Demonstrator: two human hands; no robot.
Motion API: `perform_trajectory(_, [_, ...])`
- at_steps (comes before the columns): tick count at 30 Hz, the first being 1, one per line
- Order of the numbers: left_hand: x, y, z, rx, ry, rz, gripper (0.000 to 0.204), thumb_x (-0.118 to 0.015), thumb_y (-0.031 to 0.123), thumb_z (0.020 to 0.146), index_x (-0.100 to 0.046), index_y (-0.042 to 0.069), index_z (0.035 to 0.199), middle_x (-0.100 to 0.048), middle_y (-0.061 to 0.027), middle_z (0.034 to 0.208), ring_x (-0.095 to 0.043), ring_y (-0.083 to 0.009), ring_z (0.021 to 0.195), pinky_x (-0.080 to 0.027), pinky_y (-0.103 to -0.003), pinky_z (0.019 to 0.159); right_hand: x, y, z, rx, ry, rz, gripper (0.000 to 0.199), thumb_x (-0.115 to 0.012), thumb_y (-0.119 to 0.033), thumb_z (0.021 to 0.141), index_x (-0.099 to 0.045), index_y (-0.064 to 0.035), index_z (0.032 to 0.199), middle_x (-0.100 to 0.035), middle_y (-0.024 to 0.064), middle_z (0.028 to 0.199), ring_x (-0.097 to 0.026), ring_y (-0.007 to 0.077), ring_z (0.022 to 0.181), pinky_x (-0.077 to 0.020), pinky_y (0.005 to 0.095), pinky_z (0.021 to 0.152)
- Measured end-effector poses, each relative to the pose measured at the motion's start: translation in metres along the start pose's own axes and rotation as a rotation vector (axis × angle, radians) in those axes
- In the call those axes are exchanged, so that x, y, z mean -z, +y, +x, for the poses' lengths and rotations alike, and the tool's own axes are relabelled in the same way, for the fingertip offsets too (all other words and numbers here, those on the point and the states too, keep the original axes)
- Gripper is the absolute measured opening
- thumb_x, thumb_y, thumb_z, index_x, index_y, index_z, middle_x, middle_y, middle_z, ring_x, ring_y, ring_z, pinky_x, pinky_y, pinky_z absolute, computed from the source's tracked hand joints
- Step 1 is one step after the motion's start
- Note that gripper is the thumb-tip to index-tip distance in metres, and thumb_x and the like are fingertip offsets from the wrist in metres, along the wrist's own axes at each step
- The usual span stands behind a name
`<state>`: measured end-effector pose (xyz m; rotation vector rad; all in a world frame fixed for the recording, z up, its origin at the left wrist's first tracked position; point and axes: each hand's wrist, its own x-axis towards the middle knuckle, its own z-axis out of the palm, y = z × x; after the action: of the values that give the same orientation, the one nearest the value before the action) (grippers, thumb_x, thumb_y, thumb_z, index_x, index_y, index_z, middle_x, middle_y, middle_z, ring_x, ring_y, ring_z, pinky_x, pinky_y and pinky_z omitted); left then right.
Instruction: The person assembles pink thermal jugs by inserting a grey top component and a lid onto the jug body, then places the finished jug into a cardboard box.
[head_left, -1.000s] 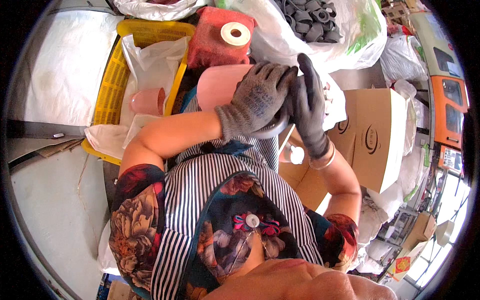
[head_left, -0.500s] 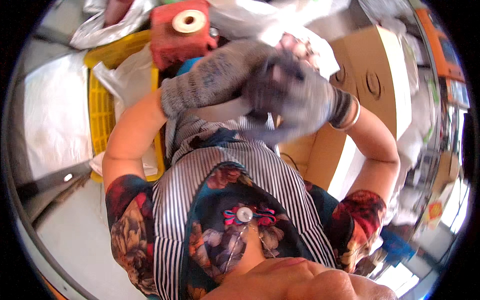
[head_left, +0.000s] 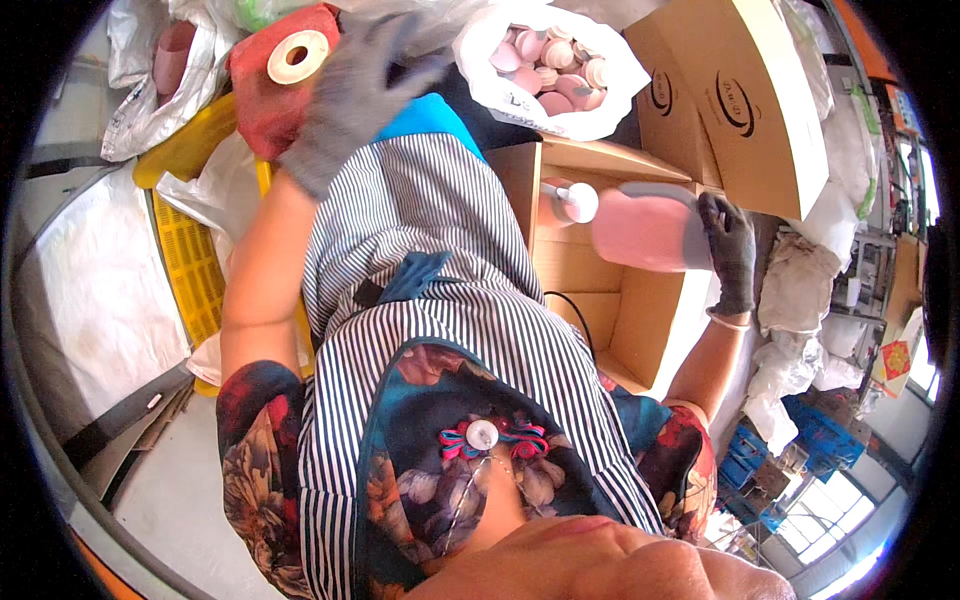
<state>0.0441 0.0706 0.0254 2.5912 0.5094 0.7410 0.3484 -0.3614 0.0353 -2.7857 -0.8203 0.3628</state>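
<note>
Pinching grey end of pink container [head_left: 640, 228], right hand [head_left: 732, 255] holds it at open cardboard box [head_left: 655, 318]; over or inside, cannot tell. White-capped bottle [head_left: 577, 203] just beside container. Left hand [head_left: 365, 95] blurred, grip spread, near red cloth bundle [head_left: 262, 112] bearing cream spool [head_left: 280, 66]. White bag [head_left: 622, 105] holds pink round pieces [head_left: 572, 92].

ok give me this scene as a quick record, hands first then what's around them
left hand: gloved, blurred, spread open, no object visible in it; nearest the red cloth
right hand: gloved, gripping the grey rim of the pink container
pink container: overlaps the open cardboard box in view; depth unclear
white bag: open, holding pink and cream discs
yellow basket: white plastic inside
cream spool: on the red cloth
</note>
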Motion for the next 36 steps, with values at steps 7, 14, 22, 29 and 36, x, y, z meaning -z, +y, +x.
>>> perform_trajectory(7, [0.009,-0.035,-0.070,0.435,-0.104,-0.357,0.038,-0.071,0.016,0.096,-0.064,0.002,0.131,-0.070,-0.0105,0.125,-0.068,-0.0191,0.115,-0.052,-0.033,0.100,-0.178,0.104,0.068,-0.211,-0.155,-0.438,0.050,-0.057,-0.070,0.091,-0.068,-0.0391,0.128,-0.060,0.0004,0.138,-0.053,0.0325,0.130,-0.0492,0.0550,0.098])
perform_trajectory(14, [0.019,-0.027,-0.103,0.587,0.082,-0.295,0.032,-0.064,0.011,0.101,-0.063,-0.001,0.131,-0.068,-0.0130,0.128,-0.066,-0.0196,0.116,-0.050,-0.032,0.104,-0.278,0.093,0.118,-0.129,0.113,-0.373,0.074,-0.062,-0.078,0.080,-0.065,-0.0256,0.132,-0.056,0.0070,0.142,-0.047,0.0375,0.134,-0.0353,0.0661,0.107])
perform_trajectory(22, [0.016,-0.022,-0.106,0.555,0.142,-0.132,0.030,-0.065,0.012,0.101,-0.066,-0.001,0.127,-0.070,-0.0130,0.127,-0.065,-0.0201,0.117,-0.050,-0.033,0.103,-0.235,0.049,0.070,0.341,0.048,0.020,0.090,-0.083,-0.060,0.071,-0.055,-0.0156,0.144,-0.051,0.0168,0.148,-0.042,0.0424,0.139,-0.0378,0.0621,0.109])
perform_trajectory(29, [0.029,-0.053,-0.123,0.470,0.202,0.041,0.030,-0.065,0.018,0.101,-0.069,0.001,0.125,-0.072,-0.0109,0.124,-0.069,-0.0209,0.112,-0.051,-0.035,0.102,-0.279,0.011,0.056,0.405,0.042,-0.130,0.097,-0.088,-0.041,0.065,-0.048,-0.0214,0.151,-0.045,0.0162,0.152,-0.045,0.0438,0.135,-0.0370,0.0598,0.111])
perform_trajectory(36, [0.067,-0.150,-0.264,0.842,0.330,0.151,0.038,-0.068,0.029,0.097,-0.069,0.003,0.125,-0.072,-0.0115,0.125,-0.067,-0.0202,0.115,-0.050,-0.032,0.101,-0.286,0.011,0.091,0.518,0.057,-0.330,0.083,-0.086,-0.044,0.071,-0.053,-0.0120,0.140,-0.056,0.0168,0.138,-0.051,0.0374,0.129,-0.0429,0.0468,0.109])
